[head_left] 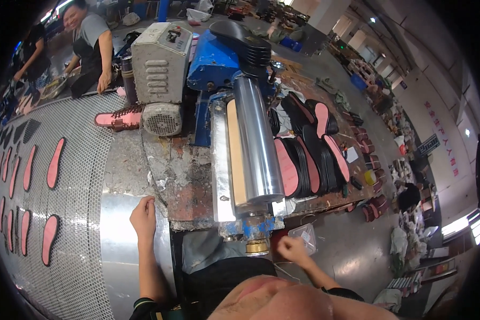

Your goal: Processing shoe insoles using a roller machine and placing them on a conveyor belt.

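Scuffed workbench [184, 200] bears a steel roller [256, 141]. Below it, the right hand [294, 249] is fisted, contents unclear; to its left, the left hand [143, 216] curls narrow, seemingly empty. Pink-faced soles [288, 168] stand right of it. Good handling likely means fingertips clear of it.

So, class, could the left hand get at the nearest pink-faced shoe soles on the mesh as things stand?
Probably yes: the left hand appears over the metal sheet beside the mesh, and nothing visible blocks the way to those pink-faced shoe soles.
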Available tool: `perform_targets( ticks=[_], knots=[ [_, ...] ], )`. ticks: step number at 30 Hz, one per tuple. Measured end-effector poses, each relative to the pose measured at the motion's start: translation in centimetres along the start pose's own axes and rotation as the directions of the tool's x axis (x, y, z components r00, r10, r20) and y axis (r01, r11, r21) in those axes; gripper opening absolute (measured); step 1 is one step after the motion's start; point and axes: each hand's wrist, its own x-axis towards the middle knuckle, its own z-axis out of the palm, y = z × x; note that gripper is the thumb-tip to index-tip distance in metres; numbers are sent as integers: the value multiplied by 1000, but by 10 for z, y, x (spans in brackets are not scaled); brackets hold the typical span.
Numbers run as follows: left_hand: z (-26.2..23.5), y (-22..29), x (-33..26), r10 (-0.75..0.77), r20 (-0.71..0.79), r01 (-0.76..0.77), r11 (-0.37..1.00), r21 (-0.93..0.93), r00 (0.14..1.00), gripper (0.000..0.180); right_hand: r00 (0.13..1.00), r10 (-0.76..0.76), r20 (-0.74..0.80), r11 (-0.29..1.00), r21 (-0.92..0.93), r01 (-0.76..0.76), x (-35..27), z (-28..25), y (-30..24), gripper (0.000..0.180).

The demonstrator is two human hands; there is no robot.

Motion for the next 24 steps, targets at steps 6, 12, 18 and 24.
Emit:
perform_targets(
  ticks=[6,12,18,24],
  knots=[
    [-1,-4,-2,9,-32,-11,996,-87,999,14,732,-611,-301,767,-454,453,104,-157,-115,8],
    [-8,-1,-4,14,37,-10,994,-106,999,19,712,-611,-347,791,-303,531,296,-196,-198,15],
    [-10,-4,-6,123,42,-123,992,21,992,18,883,-379,-276,850,-481,215,428,-182,-240,53],
    [-8,-7,-6,156,32,-158,986,57,987,16,826,-515,-230,764,-560,321,453,-182,-236,51]
  ],
)
